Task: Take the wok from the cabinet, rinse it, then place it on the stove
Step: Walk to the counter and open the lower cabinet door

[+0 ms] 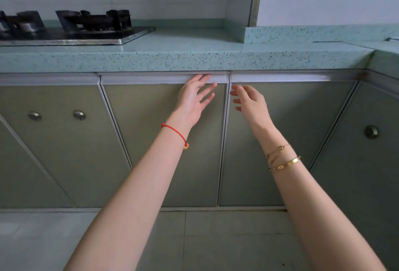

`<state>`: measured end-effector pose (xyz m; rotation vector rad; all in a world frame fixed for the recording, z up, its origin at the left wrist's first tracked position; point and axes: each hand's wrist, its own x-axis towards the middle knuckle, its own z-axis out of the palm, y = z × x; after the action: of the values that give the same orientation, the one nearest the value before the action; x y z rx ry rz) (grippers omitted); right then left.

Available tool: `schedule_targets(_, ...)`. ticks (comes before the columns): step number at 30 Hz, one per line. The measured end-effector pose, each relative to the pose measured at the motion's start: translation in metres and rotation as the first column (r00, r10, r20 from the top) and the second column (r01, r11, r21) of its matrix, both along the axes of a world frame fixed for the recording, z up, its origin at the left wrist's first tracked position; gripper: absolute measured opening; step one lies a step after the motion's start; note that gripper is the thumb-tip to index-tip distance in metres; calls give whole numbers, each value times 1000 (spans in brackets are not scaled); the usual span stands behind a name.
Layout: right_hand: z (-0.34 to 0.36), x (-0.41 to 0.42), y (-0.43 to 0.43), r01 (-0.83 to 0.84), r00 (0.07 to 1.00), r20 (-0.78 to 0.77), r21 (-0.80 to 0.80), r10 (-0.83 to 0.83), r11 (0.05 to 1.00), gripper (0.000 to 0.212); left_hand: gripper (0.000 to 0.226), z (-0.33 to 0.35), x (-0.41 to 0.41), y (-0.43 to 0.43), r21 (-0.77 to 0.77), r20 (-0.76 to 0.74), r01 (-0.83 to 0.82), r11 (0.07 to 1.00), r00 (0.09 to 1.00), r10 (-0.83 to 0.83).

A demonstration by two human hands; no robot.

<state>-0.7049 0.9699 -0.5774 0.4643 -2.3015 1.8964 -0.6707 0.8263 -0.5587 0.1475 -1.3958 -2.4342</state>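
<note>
While both cabinet doors (164, 141) are shut, my empty, spread left hand (195, 96) touches the top rail; my loose, empty right hand (248, 102) hovers beside it.

Both arms reach toward the closed cabinet doors under the counter (194, 55). The left hand (194, 98), fingers spread, has its fingertips (205, 77) at the pale top rail of the middle door (164, 141). The right hand (248, 100) hovers loosely curled, holding nothing, before the neighbouring door (291, 119). The stove (71, 31) sits at the counter's far left.
</note>
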Motion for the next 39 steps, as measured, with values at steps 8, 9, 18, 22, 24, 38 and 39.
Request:
schedule_targets(8,0,-2,0,-4,1000,6,-15,4,1000,25,51,-4,0,-2,36,-8,19,999,1000,-19)
schedule_targets(9,0,-2,0,0,1000,6,-17,0,1000,27,52,-4,1,-2,37,-10,21,999,1000,-21)
schedule_targets(18,2,5,-3,-10,1000,3,-46,11,999,36,54,-7,22,1,43,-35,37,998,999,-36)
schedule_targets(22,4,12,-8,-15,1000,-18,-58,14,998,37,56,-11,38,3,43,-64,48,998,997,-45)
schedule_targets(24,5,17,-10,-16,999,-40,-61,13,998,36,57,-14,46,4,39,-77,51,998,996,-48)
schedule_targets(38,-7,57,-3,-21,924,-380,53,39,998,22,42,-32,109,39,-263,-82,-363,894,931,355)
schedule_targets(39,-9,63,-2,-28,919,-392,49,45,998,21,43,-35,114,43,-297,-91,-382,875,924,372)
